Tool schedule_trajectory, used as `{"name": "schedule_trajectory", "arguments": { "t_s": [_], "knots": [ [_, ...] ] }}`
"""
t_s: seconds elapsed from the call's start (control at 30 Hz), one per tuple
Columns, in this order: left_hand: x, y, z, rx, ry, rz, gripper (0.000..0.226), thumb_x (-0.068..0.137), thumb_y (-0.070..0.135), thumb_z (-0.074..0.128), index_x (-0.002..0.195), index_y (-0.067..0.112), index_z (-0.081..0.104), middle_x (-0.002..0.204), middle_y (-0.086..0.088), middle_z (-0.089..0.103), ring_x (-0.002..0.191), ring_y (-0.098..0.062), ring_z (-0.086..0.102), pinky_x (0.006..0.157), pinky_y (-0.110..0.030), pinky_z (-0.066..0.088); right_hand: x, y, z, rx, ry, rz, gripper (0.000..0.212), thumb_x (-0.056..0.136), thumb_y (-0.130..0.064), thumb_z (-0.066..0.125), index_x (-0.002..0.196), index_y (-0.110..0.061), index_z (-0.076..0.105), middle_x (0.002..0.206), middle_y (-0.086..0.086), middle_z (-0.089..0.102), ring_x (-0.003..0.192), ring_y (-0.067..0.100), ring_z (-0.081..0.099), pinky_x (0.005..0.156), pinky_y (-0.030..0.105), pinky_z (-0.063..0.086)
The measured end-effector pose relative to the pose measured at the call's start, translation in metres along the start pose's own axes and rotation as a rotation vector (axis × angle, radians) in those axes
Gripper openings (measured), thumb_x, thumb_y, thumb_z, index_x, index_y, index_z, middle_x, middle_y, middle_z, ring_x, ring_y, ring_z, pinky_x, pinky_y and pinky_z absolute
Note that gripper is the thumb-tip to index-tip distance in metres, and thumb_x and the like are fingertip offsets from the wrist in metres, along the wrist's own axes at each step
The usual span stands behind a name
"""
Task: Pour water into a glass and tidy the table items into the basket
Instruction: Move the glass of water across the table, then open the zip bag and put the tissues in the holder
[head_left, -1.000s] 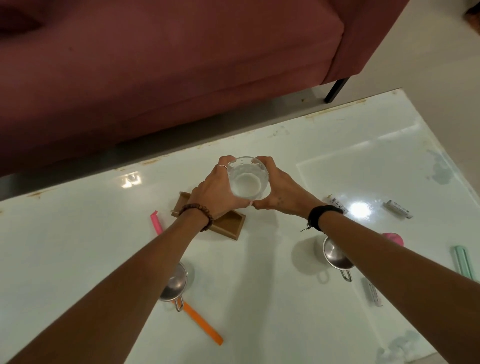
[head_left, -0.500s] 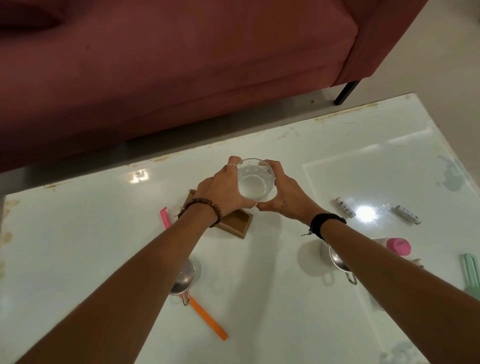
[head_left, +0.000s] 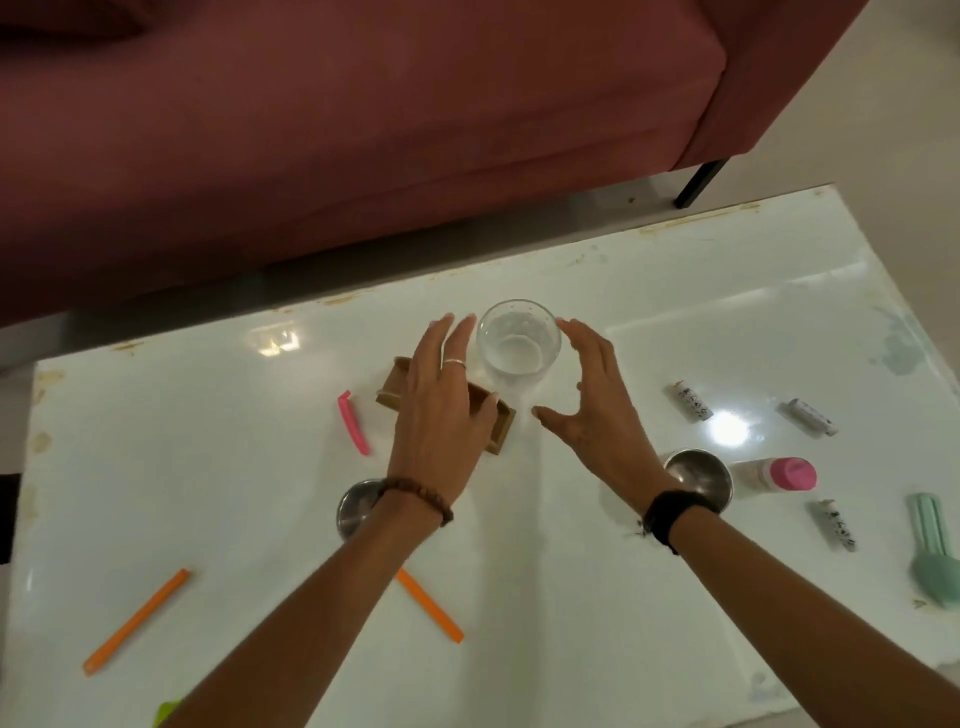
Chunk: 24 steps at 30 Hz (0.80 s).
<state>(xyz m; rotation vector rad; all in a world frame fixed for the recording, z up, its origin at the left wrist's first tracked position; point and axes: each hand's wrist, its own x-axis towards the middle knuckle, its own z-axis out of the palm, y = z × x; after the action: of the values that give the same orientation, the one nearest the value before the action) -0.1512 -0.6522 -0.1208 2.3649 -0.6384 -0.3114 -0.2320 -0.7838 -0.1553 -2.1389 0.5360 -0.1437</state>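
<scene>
A clear glass with a little water stands upright on the white table, toward its far edge. My left hand hovers just left of the glass with straight fingers and holds nothing; it partly covers a small brown wooden tray. On the glass's right, my right hand is spread open, a small gap away from it. No basket shows in this view.
Scattered on the table: a pink clip, two orange sticks, two steel cups, a pink-capped bottle, small white tubes and a green tool. A maroon sofa stands beyond.
Both hands gripped the glass before; now they have let go and drawn apart, leaving it standing on the table. The view has shifted, showing more of the near left table.
</scene>
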Motion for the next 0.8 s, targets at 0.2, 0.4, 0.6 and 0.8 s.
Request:
{"name": "schedule_trajectory", "arguments": {
  "t_s": [0.2, 0.4, 0.6, 0.8],
  "knots": [
    [-0.072, -0.003, -0.033, -0.102, 0.151, 0.053, 0.016, 0.085, 0.009, 0.055, 0.099, 0.008, 0.062, 0.102, -0.001, 0.065, 0.093, -0.009, 0.058, 0.083, -0.019, 0.049, -0.052, -0.058, 0.020, 0.125, 0.025, -0.085, 0.036, 0.084, -0.009, 0.061, 0.115, -0.024, 0.051, 0.109, -0.016, 0.055, 0.098, -0.002, 0.055, 0.084, 0.017, 0.048],
    [-0.131, -0.038, -0.087, -0.288, 0.368, -0.184, 0.021, 0.079, 0.000, 0.059, 0.088, 0.018, 0.063, 0.087, 0.015, 0.062, 0.088, 0.002, 0.057, 0.078, -0.001, 0.041, -0.090, -0.130, 0.074, 0.154, -0.133, -0.136, 0.021, 0.088, -0.015, 0.058, 0.105, -0.026, 0.056, 0.105, -0.014, 0.063, 0.090, 0.003, 0.060, 0.081, 0.014, 0.049],
    [-0.191, -0.115, -0.171, -0.251, 0.556, -0.328, 0.030, 0.080, -0.002, 0.060, 0.088, 0.027, 0.060, 0.091, 0.019, 0.061, 0.091, 0.006, 0.057, 0.080, -0.002, 0.041, -0.115, -0.211, 0.163, 0.108, -0.328, -0.226, 0.036, 0.087, -0.010, 0.057, 0.109, -0.037, 0.050, 0.106, -0.024, 0.058, 0.093, -0.006, 0.056, 0.079, 0.008, 0.044],
    [-0.264, -0.235, -0.272, 0.162, 0.650, -0.386, 0.020, 0.076, 0.000, 0.063, 0.092, 0.011, 0.065, 0.090, -0.008, 0.068, 0.087, -0.008, 0.056, 0.078, -0.009, 0.043, -0.139, -0.308, 0.293, 0.032, -0.535, -0.460, 0.030, 0.091, -0.015, 0.052, 0.119, -0.026, 0.051, 0.111, -0.013, 0.057, 0.097, -0.010, 0.048, 0.077, -0.002, 0.034]
  ]
}}
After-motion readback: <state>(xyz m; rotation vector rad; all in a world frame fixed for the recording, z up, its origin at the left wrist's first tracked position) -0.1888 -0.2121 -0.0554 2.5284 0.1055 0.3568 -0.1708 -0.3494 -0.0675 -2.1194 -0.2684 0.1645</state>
